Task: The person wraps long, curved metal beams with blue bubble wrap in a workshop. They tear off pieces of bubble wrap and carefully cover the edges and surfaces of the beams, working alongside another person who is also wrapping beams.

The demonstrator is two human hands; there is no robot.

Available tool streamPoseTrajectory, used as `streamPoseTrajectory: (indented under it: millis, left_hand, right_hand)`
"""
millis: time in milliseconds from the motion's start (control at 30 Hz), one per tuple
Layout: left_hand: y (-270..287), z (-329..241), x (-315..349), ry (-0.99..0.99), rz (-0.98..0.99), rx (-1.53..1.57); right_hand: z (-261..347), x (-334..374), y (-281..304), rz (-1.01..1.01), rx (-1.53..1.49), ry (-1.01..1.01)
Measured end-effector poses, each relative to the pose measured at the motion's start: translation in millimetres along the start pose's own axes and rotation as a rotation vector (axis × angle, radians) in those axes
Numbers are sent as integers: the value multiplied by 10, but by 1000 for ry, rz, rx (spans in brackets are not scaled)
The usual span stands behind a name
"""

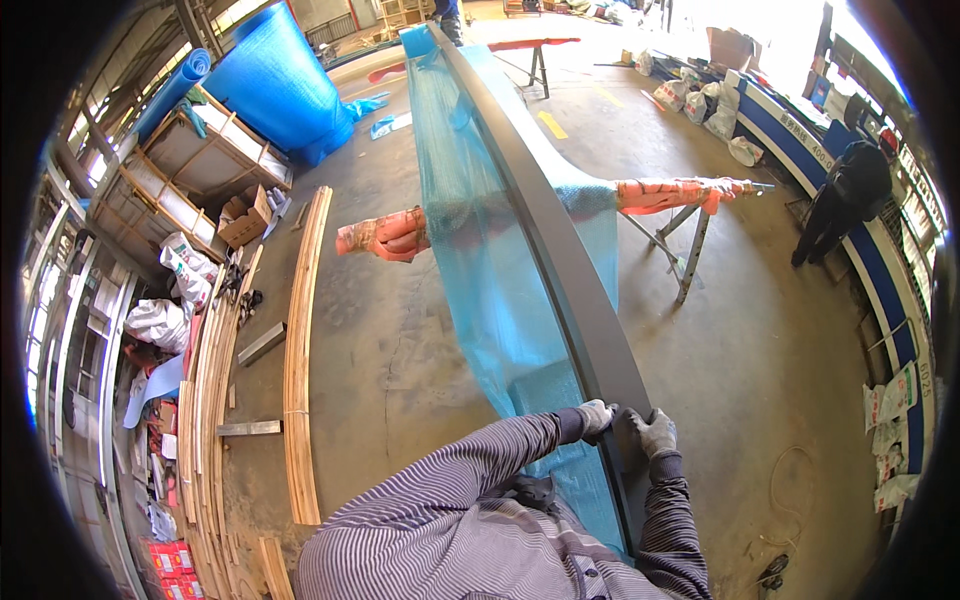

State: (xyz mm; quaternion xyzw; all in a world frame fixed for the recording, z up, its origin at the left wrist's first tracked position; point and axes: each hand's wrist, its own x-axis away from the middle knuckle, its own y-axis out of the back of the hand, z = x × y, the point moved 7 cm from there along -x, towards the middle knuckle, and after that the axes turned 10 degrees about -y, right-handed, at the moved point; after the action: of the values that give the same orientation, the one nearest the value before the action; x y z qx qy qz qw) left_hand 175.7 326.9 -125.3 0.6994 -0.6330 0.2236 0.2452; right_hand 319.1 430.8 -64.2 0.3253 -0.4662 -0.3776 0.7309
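Observation:
A long dark grey metal beam point(560, 235) runs away from me over a sheet of translucent blue bubble wrap point(500, 290). My left hand point(596, 416), in a grey glove, is closed on the beam's left edge close to my body. On the opposite edge my right hand point(655, 433), gloved too, grips the beam with bent fingers. Beneath the sheet, a crossbar wrapped in orange-red padding point(655, 195) bears the load on metal trestle legs point(690, 255). The sheet hangs down on the left, and its near part lies under the beam.
Far off, a person's legs point(450, 25) stand at the beam's other end, near a second trestle point(540, 70). A big blue bubble wrap roll point(285, 85) stands at the back left. Timber strips point(303, 380) lie left. Another person in dark clothes point(850, 195) bends at right.

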Motion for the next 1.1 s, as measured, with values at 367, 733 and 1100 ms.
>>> streamPoseTrajectory:
  millis: [367, 733, 1100]
  left_hand:
    - [94, 322, 35, -102, 96, 103]
    - [3026, 3532, 1484, 71, -205, 566]
    - [5539, 3851, 2448, -141, -677, 917]
  right_hand:
    - [-157, -95, -73, -64, -75, 32]
    - [265, 205, 138, -708, 146, -130]
    - [3304, 943, -3503, 359, 203, 218]
